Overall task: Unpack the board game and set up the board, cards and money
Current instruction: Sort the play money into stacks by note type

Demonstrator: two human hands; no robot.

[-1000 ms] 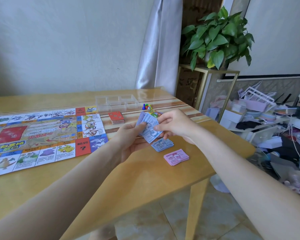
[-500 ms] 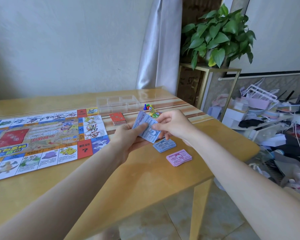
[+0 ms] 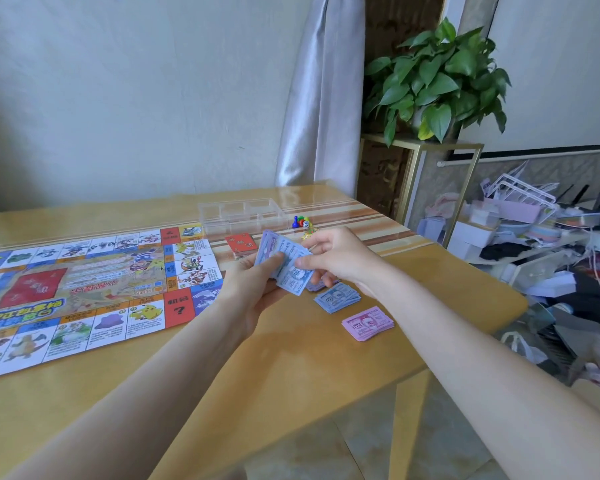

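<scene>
Yellow wooden table carries the unfolded colourful game board on its left part, with a clear plastic compartment tray behind and a red card deck just beside the board's right edge. Left hand grips a fanned wad of pale blue paper banknotes above the table; right hand pinches the front note. Stacked blue banknotes and pink banknotes lie right of the hands; small coloured pawns and dice sit by the tray.

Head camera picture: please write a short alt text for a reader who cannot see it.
Two hands, left hand and right hand, hold a fan of blue play money above a wooden table. On the table lie a blue money stack, a pink money stack, red cards and the open game board.
</scene>
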